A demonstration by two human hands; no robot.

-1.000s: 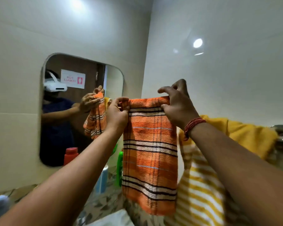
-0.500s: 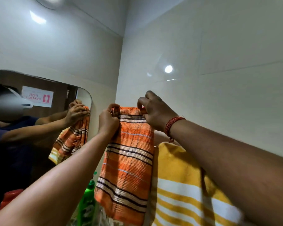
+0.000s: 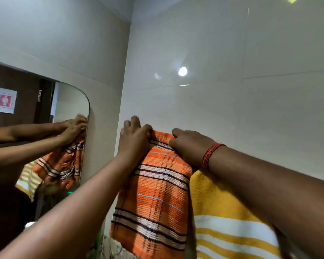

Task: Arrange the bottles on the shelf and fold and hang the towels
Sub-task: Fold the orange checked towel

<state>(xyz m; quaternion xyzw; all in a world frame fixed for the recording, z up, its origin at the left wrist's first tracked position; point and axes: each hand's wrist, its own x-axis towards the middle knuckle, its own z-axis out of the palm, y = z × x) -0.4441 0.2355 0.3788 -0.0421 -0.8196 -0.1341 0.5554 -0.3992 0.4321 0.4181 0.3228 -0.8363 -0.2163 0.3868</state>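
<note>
Towels: two, woven orange plaid towel (image 3: 157,186); fluffy yellow striped towel (image 3: 226,221) at 3 o'clock.
Fingers: left hand (image 3: 134,141) and right hand (image 3: 190,144) pinch the orange one's top fold.

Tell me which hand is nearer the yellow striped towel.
Right. The right hand rests on the orange towel just above the yellow striped towel; the left hand is at the orange towel's far edge.

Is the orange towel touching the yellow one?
Touching. The head view shows the orange striped towel with its right edge against the yellow striped towel, no gap between.

Dim warm light; ceiling-lamp glare on glossy wall tiles (image 3: 232,94); wide-angle bending at edges; slight softness
</note>
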